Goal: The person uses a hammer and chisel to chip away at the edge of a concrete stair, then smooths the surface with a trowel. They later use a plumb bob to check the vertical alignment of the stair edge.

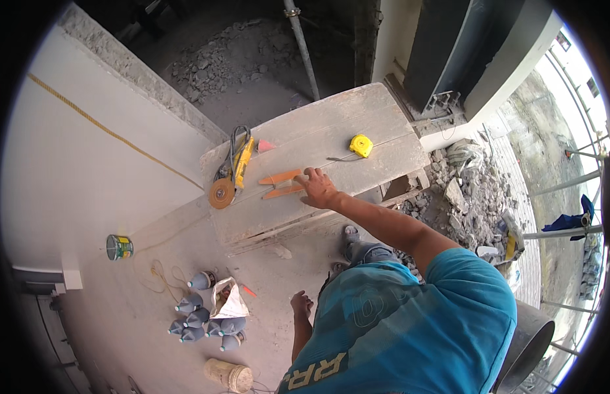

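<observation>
My right hand (320, 188) reaches over a dusty plank table (370, 111), thumb and fingers apart. Its fingertips are at the right ends of two flat orange strips (280, 177), which lie side by side with a thin dark piece across them. Whether the fingers press on the strips is hard to make out. Low beside my body hangs my left hand (301, 303), loosely curled with fingers slightly apart and nothing visible in it. Left of the strips lies a yellow angle grinder (242, 162) with a brown disc (221, 193). A yellow tape measure (361, 146) sits to the right.
Several dark bottles (197, 318) stand on the floor around a white sack (228, 299). A paint can (119, 247) is near the left wall, a beige bucket (228, 375) below. Rubble (452, 190) is heaped right of the table. Behind it rises a metal pole (301, 49).
</observation>
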A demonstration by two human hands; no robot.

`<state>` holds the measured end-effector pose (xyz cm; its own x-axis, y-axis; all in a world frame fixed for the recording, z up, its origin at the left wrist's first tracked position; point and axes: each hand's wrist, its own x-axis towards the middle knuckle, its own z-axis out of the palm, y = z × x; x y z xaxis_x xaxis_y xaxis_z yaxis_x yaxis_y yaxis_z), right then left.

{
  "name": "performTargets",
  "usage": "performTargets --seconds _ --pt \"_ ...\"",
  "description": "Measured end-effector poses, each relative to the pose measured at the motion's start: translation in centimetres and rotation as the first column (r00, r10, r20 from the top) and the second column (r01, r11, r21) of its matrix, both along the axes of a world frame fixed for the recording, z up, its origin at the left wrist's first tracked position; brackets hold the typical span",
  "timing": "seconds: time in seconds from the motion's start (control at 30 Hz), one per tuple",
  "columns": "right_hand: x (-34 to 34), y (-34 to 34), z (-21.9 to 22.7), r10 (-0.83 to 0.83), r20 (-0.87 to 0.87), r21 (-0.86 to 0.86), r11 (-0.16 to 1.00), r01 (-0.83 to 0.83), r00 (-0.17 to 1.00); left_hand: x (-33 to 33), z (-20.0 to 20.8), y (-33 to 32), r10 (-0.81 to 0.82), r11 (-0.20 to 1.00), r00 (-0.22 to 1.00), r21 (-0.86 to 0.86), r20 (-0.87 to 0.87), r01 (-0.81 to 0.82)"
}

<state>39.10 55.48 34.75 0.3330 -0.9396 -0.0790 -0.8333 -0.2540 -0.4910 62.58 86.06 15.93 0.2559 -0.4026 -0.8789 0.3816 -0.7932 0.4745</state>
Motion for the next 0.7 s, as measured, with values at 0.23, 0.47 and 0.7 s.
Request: performTargets --seconds 0.23,0.47,0.7 --pt "5.9 -2.7 -4.9 -0.04 -0.112 -0.073 0.997 0.032 0.993 3.3 -0.7 -1.5 -0.633 0.696 0.636 -0.035 0.441 0.717" --pt "6.8 0.0 -2.6 -0.194 0.16 0.133 0.976 0.173 0.968 13.8 -10.7 -4.1 -0.434 -0.109 -0.202 0.171 0.878 0.979" --pt "2.6 1.9 -3.5 -0.393 0.617 0.251 0.92 0.303 0.682 12.4 -6.3 -15.3 -0.776 0.616 0.613 -0.032 0.151 0.787"
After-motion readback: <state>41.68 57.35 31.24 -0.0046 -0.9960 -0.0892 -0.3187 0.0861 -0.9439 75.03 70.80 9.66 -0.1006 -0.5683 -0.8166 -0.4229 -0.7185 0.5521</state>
